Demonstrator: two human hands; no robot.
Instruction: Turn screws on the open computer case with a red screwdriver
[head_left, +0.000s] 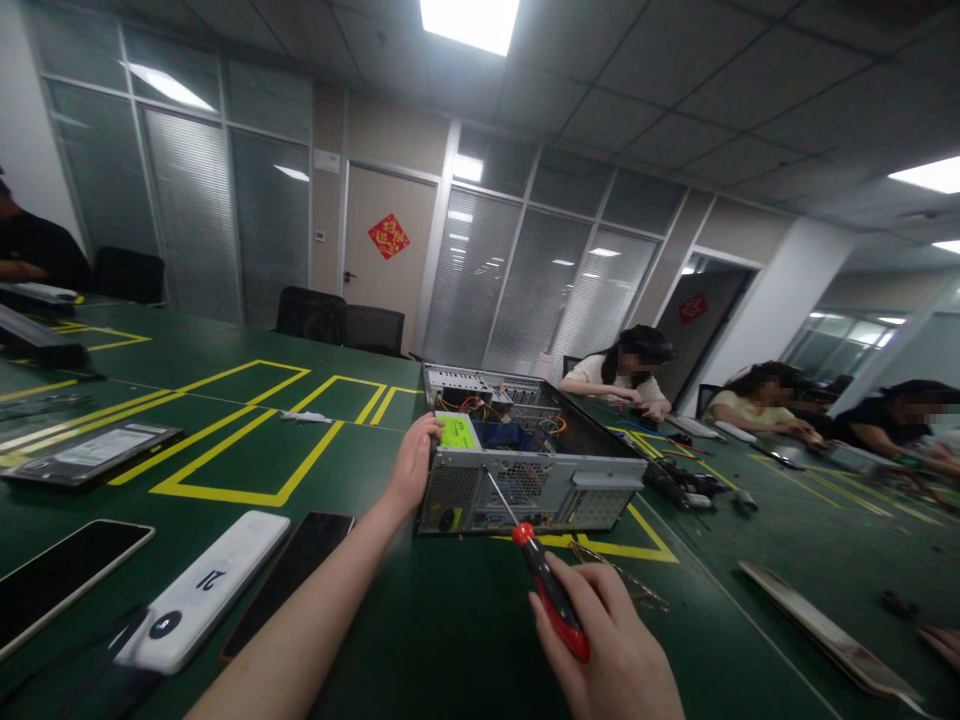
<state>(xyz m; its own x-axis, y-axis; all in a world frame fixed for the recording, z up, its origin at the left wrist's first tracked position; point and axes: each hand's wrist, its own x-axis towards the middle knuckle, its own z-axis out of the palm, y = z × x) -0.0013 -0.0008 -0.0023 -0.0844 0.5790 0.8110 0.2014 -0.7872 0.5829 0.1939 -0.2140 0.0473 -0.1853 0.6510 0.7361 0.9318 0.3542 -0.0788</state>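
Green table (450,630) marked with yellow tape (225,495). Left foreground, side by side: light-rimmed phone (71,580), white power bank (210,590), dark phone (289,575). Background: black chair (309,315) near a closed door (382,285) bearing a red diamond-shaped sign (388,237). Right: three people (731,405) seated along the table. Above: lit ceiling panel (472,22).

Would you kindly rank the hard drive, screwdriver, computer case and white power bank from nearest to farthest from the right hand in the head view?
1. Screwdriver, held in the right hand
2. Computer case, ahead
3. White power bank, left
4. Hard drive, farther left
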